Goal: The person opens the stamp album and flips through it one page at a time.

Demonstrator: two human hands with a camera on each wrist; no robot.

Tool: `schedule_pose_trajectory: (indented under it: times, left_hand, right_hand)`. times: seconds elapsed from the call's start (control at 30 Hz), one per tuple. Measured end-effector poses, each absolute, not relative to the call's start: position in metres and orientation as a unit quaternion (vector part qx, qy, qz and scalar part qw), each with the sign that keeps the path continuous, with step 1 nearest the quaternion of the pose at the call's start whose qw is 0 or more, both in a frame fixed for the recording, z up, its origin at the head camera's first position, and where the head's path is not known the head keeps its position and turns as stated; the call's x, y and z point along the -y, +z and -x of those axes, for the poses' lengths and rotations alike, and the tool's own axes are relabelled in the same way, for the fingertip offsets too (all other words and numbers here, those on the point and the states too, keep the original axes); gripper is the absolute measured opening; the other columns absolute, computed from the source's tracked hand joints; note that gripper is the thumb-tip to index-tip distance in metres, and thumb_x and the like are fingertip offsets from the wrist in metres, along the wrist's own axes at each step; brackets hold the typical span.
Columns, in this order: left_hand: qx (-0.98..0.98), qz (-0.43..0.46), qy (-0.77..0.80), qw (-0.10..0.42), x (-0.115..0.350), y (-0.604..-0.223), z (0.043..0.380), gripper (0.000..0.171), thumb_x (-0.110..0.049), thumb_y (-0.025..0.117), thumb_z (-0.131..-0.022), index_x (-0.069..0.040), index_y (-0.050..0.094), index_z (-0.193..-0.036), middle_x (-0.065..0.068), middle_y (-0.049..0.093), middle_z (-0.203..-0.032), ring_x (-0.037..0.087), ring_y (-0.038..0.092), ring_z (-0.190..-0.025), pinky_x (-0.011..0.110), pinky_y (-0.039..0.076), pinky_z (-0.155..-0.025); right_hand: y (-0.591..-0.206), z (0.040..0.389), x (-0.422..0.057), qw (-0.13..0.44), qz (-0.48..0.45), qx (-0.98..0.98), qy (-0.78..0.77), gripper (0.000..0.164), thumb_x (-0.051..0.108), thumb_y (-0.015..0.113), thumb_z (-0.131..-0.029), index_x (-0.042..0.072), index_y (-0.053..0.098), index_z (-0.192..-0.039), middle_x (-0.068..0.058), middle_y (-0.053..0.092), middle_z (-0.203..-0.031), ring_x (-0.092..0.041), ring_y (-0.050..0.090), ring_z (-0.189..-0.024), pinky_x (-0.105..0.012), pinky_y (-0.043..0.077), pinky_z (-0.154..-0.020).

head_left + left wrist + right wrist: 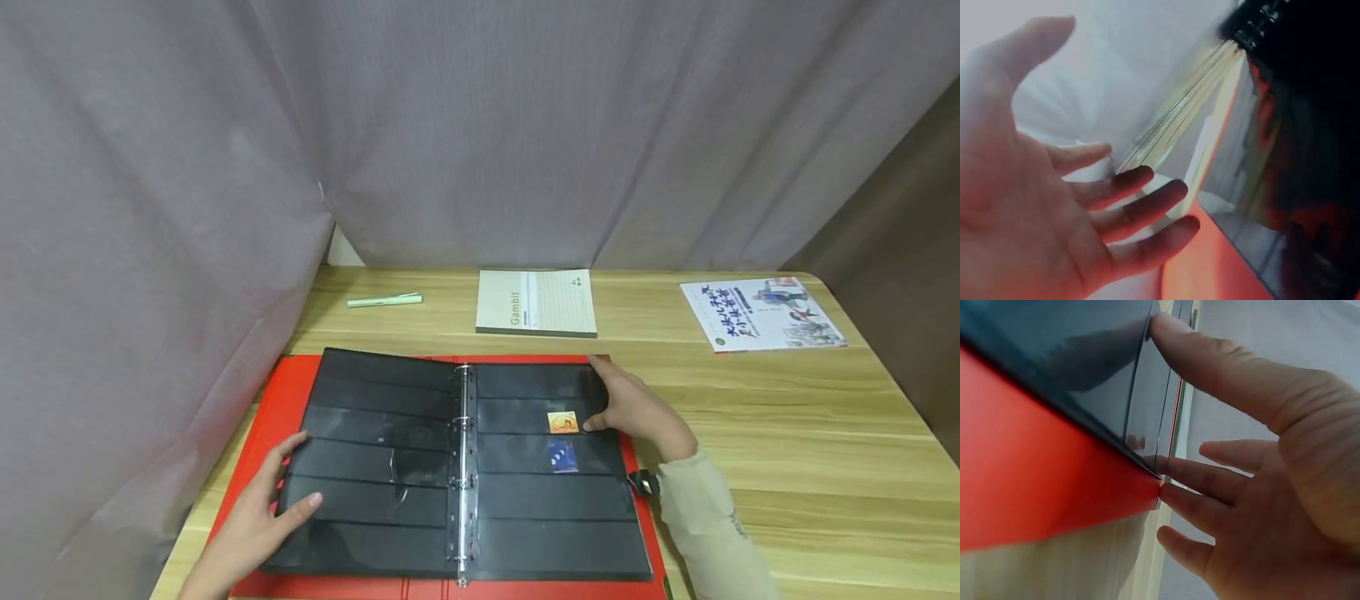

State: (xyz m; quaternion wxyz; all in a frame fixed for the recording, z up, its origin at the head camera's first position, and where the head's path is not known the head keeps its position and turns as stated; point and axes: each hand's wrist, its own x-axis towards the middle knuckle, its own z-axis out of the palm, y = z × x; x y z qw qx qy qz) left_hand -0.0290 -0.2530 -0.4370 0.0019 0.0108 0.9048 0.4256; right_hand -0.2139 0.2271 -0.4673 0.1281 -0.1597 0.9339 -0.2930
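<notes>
Left grip point(257, 515) relaxed, fingers spread, holding nothing, at the left page's point(382, 508) outer edge with the thumb over the page; contact can't be told. Right grip point(632, 407) also spread, not clenched: thumb on the right page point(558, 542), fingers straight at that page's outer edge near the top corner.

Ring binder point(288, 392) lies spread flat, red cover down, on the near part of the desk point(795, 433). Right page carries a yellow stamp point(563, 422) beside the right thumb, second row, and a blue stamp point(562, 457) just below, third row.

Surface: light striped wood. Grey curtain point(487, 125) hangs along the back edge and down the left side; brown panel point(911, 208) at right. Back row, left to right: pale green pen point(384, 300), Gambit notebook point(536, 302), white booklet point(763, 315) close to the desk's right edge.

Edges and room: narrow wood strip between binder top and notebook; thin one between binder and left curtain; broad wood from the right sleeve point(716, 525) out to the slanting right edge. Binder's near edge meets the bottom of the head view. Left page's upper outer corner overlaps the cover's top edge.
</notes>
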Motion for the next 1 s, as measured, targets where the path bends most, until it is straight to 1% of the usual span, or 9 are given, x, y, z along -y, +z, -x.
schedule_pose_trajectory:
  times: [0.07, 0.17, 0.3, 0.33, 0.5, 0.6, 0.77, 0.87, 1.0]
  left_hand:
    - [-0.908, 0.002, 0.42, 0.008, 0.253, -0.442, 0.03, 0.074, -0.026, 0.075, -0.093, -0.012, 0.034, -0.153, 0.019, 0.053, -0.138, 0.037, 0.057, -0.117, 0.052, 0.052, -0.089]
    - [-0.915, -0.003, 0.403, -0.004, 0.253, -0.45, 0.032, 0.072, -0.027, 0.074, -0.093, -0.009, 0.037, -0.151, 0.023, 0.05, -0.144, 0.045, 0.054, -0.123, 0.06, 0.048, -0.092]
    - [-0.918, 0.0, 0.395, -0.013, 0.251, -0.459, 0.036, 0.067, -0.026, 0.073, -0.094, -0.004, 0.041, -0.148, 0.025, 0.052, -0.143, 0.045, 0.052, -0.127, 0.06, 0.044, -0.099]
    - [-0.917, 0.005, 0.399, -0.009, 0.25, -0.46, 0.037, 0.067, -0.026, 0.073, -0.094, -0.002, 0.041, -0.148, 0.026, 0.051, -0.143, 0.046, 0.049, -0.13, 0.061, 0.043, -0.1]
    - [-0.913, 0.04, 0.405, 0.021, 0.248, -0.465, 0.039, 0.067, -0.028, 0.07, -0.097, 0.004, 0.039, -0.147, 0.034, 0.044, -0.146, 0.055, 0.043, -0.132, 0.065, 0.042, -0.1]
    - [-0.916, 0.048, 0.397, 0.022, 0.247, -0.466, 0.039, 0.067, -0.028, 0.07, -0.097, 0.005, 0.04, -0.147, 0.034, 0.044, -0.146, 0.055, 0.044, -0.131, 0.065, 0.043, -0.098]
    - [-0.921, 0.047, 0.388, 0.005, 0.245, -0.465, 0.037, 0.062, -0.026, 0.069, -0.098, 0.008, 0.044, -0.144, 0.032, 0.05, -0.142, 0.053, 0.049, -0.127, 0.064, 0.047, -0.094]
    - [-0.921, 0.051, 0.385, 0.005, 0.244, -0.464, 0.036, 0.06, -0.025, 0.068, -0.098, 0.008, 0.046, -0.143, 0.031, 0.051, -0.14, 0.051, 0.052, -0.124, 0.063, 0.049, -0.093]
    - [-0.93, 0.051, 0.365, -0.001, 0.242, -0.464, 0.035, 0.059, -0.024, 0.069, -0.097, 0.009, 0.047, -0.141, 0.033, 0.052, -0.138, 0.05, 0.052, -0.124, 0.063, 0.045, -0.096]
  right_hand:
    - [-0.468, 0.214, -0.227, 0.127, 0.159, -0.936, -0.288, 0.111, 0.009, 0.094, -0.069, -0.008, 0.026, -0.155, -0.034, 0.037, -0.151, -0.049, 0.04, -0.136, -0.061, 0.035, -0.109]
    - [-0.467, 0.214, -0.227, 0.123, 0.152, -0.939, -0.282, 0.11, 0.01, 0.094, -0.068, -0.009, 0.028, -0.154, -0.035, 0.041, -0.148, -0.048, 0.043, -0.134, -0.061, 0.037, -0.107]
    - [-0.466, 0.212, -0.228, 0.122, 0.146, -0.942, -0.278, 0.108, 0.011, 0.094, -0.068, -0.01, 0.031, -0.153, -0.035, 0.044, -0.146, -0.046, 0.048, -0.13, -0.06, 0.04, -0.105]
    - [-0.466, 0.212, -0.229, 0.122, 0.146, -0.942, -0.278, 0.107, 0.011, 0.094, -0.068, -0.01, 0.031, -0.153, -0.035, 0.044, -0.146, -0.045, 0.048, -0.13, -0.059, 0.04, -0.105]
    - [-0.468, 0.211, -0.229, 0.121, 0.159, -0.941, -0.273, 0.103, 0.012, 0.094, -0.07, -0.011, 0.034, -0.151, -0.035, 0.045, -0.146, -0.046, 0.048, -0.131, -0.059, 0.041, -0.105]
    - [-0.467, 0.212, -0.227, 0.122, 0.16, -0.941, -0.272, 0.102, 0.012, 0.093, -0.07, -0.01, 0.035, -0.151, -0.034, 0.046, -0.145, -0.046, 0.049, -0.129, -0.059, 0.042, -0.105]
    - [-0.464, 0.211, -0.225, 0.123, 0.156, -0.945, -0.262, 0.1, 0.014, 0.094, -0.07, -0.01, 0.038, -0.15, -0.034, 0.048, -0.143, -0.045, 0.051, -0.126, -0.058, 0.043, -0.103]
    - [-0.463, 0.211, -0.224, 0.123, 0.159, -0.946, -0.256, 0.099, 0.015, 0.093, -0.07, -0.011, 0.039, -0.149, -0.034, 0.048, -0.143, -0.045, 0.052, -0.127, -0.058, 0.043, -0.103]
    - [-0.464, 0.209, -0.223, 0.12, 0.168, -0.945, -0.255, 0.097, 0.014, 0.093, -0.071, -0.011, 0.04, -0.148, -0.033, 0.05, -0.143, -0.045, 0.053, -0.126, -0.058, 0.042, -0.104]
